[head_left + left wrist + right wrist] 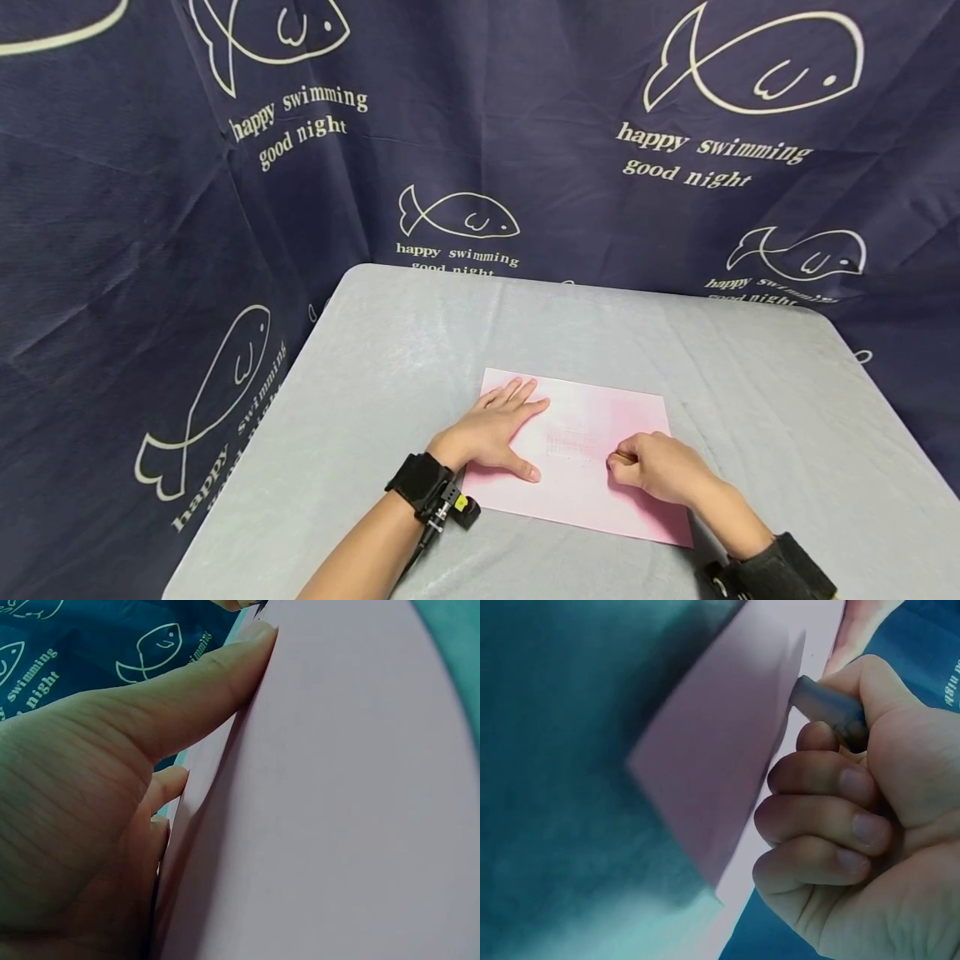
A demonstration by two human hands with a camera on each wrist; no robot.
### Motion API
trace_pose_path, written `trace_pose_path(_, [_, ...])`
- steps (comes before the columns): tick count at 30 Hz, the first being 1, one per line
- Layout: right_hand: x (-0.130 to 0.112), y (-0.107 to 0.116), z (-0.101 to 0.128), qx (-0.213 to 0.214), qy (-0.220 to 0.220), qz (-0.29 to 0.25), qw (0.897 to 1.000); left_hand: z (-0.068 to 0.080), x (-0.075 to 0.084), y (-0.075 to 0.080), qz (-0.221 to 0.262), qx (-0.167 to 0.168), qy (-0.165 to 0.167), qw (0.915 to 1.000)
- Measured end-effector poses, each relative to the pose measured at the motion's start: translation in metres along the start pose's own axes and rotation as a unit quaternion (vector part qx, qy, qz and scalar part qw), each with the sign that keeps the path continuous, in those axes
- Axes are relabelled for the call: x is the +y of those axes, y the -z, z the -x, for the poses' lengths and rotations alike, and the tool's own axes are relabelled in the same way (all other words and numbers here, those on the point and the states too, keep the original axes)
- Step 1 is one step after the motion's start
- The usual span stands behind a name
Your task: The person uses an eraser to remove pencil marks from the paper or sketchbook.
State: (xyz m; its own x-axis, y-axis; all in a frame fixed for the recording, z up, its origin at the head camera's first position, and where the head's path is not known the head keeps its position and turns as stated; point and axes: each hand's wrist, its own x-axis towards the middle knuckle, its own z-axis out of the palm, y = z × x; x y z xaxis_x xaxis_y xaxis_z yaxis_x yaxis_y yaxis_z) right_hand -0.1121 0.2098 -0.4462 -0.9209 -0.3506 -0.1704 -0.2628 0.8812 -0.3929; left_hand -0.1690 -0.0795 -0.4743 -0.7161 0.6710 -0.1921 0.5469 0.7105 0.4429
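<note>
A flat, rectangular sheet of pale pink and white paper (570, 498), deeper pink toward several edges, lies at a slight slant on a desk covered in light grey cloth (420, 333). The sheet is the landmark for everything else. On its left part, the person's left hand (495, 435) rests palm down, fingers and thumb spread wide, holding nothing. Over its right part, the right hand (660, 468) has its fingers curled in and grips a short, dark, cylindrical stub (829, 709) between thumb and index finger. The stub's free end points at the sheet; whether it touches the surface cannot be told. Between the two hands, near the sheet's middle, runs a patch of faint pink lines (573, 442). Nearer the person than the sheet, a black strap (420, 482) circles the left wrist and a black cuff (783, 568) the right. Beyond the sheet and the desk's far edge hangs a dark blue fabric curtain (562, 125) printed with white fish outlines and "happy swimming good night".
</note>
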Motion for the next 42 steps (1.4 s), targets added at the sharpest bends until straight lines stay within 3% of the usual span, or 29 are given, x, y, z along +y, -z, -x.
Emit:
trace_pose_path(4, [-0.002, 0.001, -0.002, -0.001, 0.009, 0.017, 1.000, 0.000, -0.001, 0.000, -0.001, 0.000, 0.001, 1.0000])
trace_pose_path(10, [-0.012, 0.005, -0.012, 0.009, 0.066, 0.047, 0.997, 0.001, -0.002, -0.002, -0.002, 0.001, 0.003, 1.0000])
trace_pose_path(17, [-0.029, -0.005, -0.025, 0.019, 0.109, 0.035, 0.993, 0.001, -0.001, -0.002, -0.001, -0.001, 0.004, 1.0000])
trace_pose_path(26, [-0.022, -0.011, -0.024, 0.006, 0.085, 0.013, 0.996, 0.000, 0.002, 0.000, -0.005, 0.000, 0.003, 1.0000])
trace_pose_path(42, [0.000, 0.004, -0.008, -0.037, 0.033, 0.011, 0.999, 0.001, 0.001, 0.001, -0.003, -0.001, 0.000, 1.0000])
